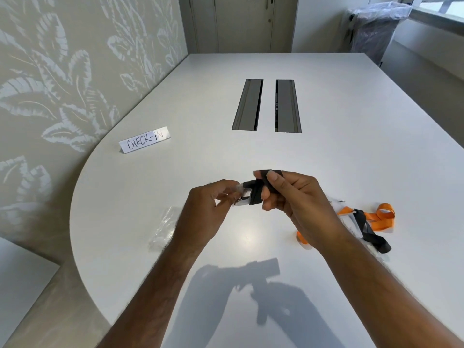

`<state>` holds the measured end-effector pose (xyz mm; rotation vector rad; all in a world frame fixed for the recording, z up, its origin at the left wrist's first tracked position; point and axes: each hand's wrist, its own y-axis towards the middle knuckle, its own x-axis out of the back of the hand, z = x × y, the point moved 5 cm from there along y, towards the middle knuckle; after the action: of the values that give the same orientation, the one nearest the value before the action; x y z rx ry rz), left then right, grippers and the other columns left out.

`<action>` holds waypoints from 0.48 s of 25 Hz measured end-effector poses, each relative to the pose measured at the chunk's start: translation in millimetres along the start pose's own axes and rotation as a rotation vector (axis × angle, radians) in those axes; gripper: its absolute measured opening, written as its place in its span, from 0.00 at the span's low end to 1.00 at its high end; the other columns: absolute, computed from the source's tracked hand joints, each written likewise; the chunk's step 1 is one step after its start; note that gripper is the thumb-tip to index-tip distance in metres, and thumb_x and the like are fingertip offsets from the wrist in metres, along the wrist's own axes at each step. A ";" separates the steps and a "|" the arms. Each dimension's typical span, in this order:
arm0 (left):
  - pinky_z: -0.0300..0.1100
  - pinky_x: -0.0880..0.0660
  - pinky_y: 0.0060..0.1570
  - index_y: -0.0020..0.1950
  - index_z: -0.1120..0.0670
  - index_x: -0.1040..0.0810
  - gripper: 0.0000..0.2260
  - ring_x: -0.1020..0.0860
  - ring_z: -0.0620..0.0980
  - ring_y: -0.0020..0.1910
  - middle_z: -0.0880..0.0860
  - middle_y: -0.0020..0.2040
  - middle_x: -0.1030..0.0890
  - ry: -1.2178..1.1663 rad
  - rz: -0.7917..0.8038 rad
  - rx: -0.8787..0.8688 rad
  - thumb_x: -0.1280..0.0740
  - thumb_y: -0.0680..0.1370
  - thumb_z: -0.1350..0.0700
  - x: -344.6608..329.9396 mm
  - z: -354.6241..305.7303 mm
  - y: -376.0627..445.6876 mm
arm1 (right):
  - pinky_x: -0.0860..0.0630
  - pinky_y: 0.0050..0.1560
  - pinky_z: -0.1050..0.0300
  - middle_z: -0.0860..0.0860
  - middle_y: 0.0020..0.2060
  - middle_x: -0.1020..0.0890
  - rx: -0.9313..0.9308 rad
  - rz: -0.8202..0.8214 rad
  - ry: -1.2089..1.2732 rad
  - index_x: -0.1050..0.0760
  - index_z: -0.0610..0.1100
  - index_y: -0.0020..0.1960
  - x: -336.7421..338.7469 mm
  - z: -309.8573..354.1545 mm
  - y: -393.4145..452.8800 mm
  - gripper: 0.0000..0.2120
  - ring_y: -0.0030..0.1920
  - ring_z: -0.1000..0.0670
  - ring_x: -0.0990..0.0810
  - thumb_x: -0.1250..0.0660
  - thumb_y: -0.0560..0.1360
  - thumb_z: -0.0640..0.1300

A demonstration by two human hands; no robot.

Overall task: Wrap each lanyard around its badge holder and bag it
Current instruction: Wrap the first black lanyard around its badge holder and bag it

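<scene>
Both hands up over the bench [326,146]: left hand [208,204] pinches the badge holder [242,197], right hand [288,194] fingers grip the black lanyard [256,194] wound round it.

black lanyard [254,194], orange lanyard [376,217], white table [326,159]

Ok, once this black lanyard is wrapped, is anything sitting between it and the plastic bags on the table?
Nothing visible on the table. The badge holder with the black lanyard is held in the air by both hands; the plastic bags lie lower left, partly hidden by the left hand and forearm.
</scene>
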<state>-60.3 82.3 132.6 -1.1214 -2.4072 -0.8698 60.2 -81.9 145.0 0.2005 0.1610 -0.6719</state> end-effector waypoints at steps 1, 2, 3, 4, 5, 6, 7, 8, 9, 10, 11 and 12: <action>0.24 0.28 0.42 0.56 0.47 0.14 0.08 0.17 0.34 0.47 0.36 0.46 0.14 0.012 0.021 -0.016 0.27 0.80 0.58 -0.7 -1.5 -1.2 | 0.19 0.40 0.56 0.45 0.38 0.16 -0.024 -0.018 0.008 0.13 0.42 0.60 2.3 -0.4 1.9 0.16 0.33 0.47 0.18 0.32 0.81 0.51; 0.24 0.28 0.41 0.56 0.47 0.14 0.07 0.17 0.35 0.47 0.37 0.47 0.14 0.021 0.038 -0.025 0.27 0.80 0.57 -1.1 -2.2 -1.7 | 0.19 0.37 0.56 0.44 0.36 0.16 -0.047 -0.032 -0.018 0.13 0.43 0.59 4.5 -0.8 2.7 0.16 0.31 0.47 0.19 0.32 0.81 0.52; 0.24 0.29 0.40 0.56 0.46 0.14 0.07 0.17 0.35 0.47 0.38 0.47 0.13 0.021 0.051 -0.029 0.27 0.80 0.56 -1.0 -2.1 -2.4 | 0.20 0.35 0.56 0.44 0.34 0.16 -0.070 -0.040 -0.061 0.13 0.44 0.59 6.5 -1.7 3.1 0.16 0.29 0.47 0.20 0.32 0.82 0.53; 0.24 0.29 0.40 0.56 0.46 0.14 0.07 0.17 0.35 0.47 0.38 0.48 0.13 0.014 0.061 -0.032 0.27 0.80 0.56 -0.5 -1.6 -2.8 | 0.21 0.33 0.56 0.43 0.33 0.17 -0.093 -0.040 -0.107 0.12 0.44 0.58 8.4 -2.5 3.3 0.15 0.27 0.46 0.20 0.32 0.83 0.53; 0.24 0.29 0.40 0.55 0.45 0.14 0.07 0.17 0.35 0.48 0.36 0.47 0.14 0.008 0.073 -0.037 0.27 0.80 0.55 -0.5 -1.4 -3.7 | 0.22 0.32 0.55 0.42 0.32 0.17 -0.116 -0.034 -0.147 0.12 0.44 0.58 10.4 -3.5 3.6 0.15 0.27 0.45 0.21 0.33 0.84 0.52; 0.25 0.28 0.40 0.56 0.44 0.15 0.07 0.17 0.35 0.48 0.34 0.47 0.14 0.008 0.089 -0.051 0.27 0.80 0.55 -0.7 -1.8 -4.9 | 0.23 0.31 0.55 0.42 0.31 0.18 -0.136 -0.027 -0.175 0.13 0.43 0.58 12.7 -3.9 4.2 0.14 0.26 0.44 0.21 0.33 0.84 0.50; 0.27 0.27 0.40 0.57 0.43 0.16 0.08 0.17 0.35 0.49 0.32 0.48 0.15 0.013 0.108 -0.067 0.28 0.80 0.53 -1.9 -2.7 -6.4 | 0.23 0.31 0.54 0.42 0.30 0.19 -0.154 -0.022 -0.195 0.13 0.43 0.60 16.6 -3.7 4.8 0.13 0.26 0.44 0.22 0.34 0.85 0.48; 0.30 0.24 0.42 0.58 0.42 0.18 0.09 0.16 0.35 0.49 0.32 0.50 0.15 0.021 0.126 -0.080 0.29 0.79 0.52 -3.7 -3.5 -8.6 | 0.22 0.30 0.55 0.43 0.29 0.20 -0.167 -0.016 -0.221 0.14 0.45 0.61 21.1 -3.1 5.7 0.12 0.25 0.45 0.22 0.34 0.86 0.45; 0.33 0.23 0.44 0.60 0.41 0.19 0.10 0.16 0.36 0.50 0.33 0.52 0.16 0.028 0.135 -0.085 0.30 0.79 0.50 -5.2 -4.1 -10.8 | 0.23 0.30 0.57 0.45 0.28 0.20 -0.174 -0.009 -0.267 0.14 0.47 0.62 25.8 -1.8 7.1 0.12 0.24 0.46 0.22 0.35 0.86 0.42; 0.34 0.22 0.44 0.60 0.39 0.20 0.11 0.16 0.37 0.50 0.32 0.53 0.16 0.033 0.137 -0.084 0.31 0.79 0.49 -6.3 -4.2 -13.0 | 0.24 0.29 0.59 0.46 0.28 0.19 -0.175 0.006 -0.340 0.13 0.48 0.61 29.9 -0.5 8.6 0.13 0.24 0.48 0.22 0.35 0.85 0.40; 0.32 0.23 0.42 0.60 0.38 0.21 0.11 0.16 0.36 0.50 0.31 0.53 0.16 0.031 0.135 -0.083 0.32 0.79 0.49 -6.8 -4.1 -14.7 | 0.27 0.28 0.61 0.48 0.29 0.18 -0.171 0.025 -0.428 0.13 0.49 0.60 33.1 0.4 9.8 0.13 0.24 0.49 0.22 0.35 0.85 0.40; 0.30 0.24 0.40 0.60 0.38 0.21 0.10 0.17 0.36 0.50 0.29 0.51 0.17 0.026 0.134 -0.084 0.32 0.79 0.48 -7.1 -3.5 -15.6 | 0.28 0.28 0.64 0.51 0.31 0.16 -0.158 0.046 -0.514 0.13 0.49 0.59 35.3 1.3 10.4 0.12 0.25 0.51 0.22 0.34 0.84 0.40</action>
<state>-67.8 68.3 125.4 -1.2776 -2.2640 -0.9419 94.1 -95.5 140.2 -0.1228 -0.2821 -0.6427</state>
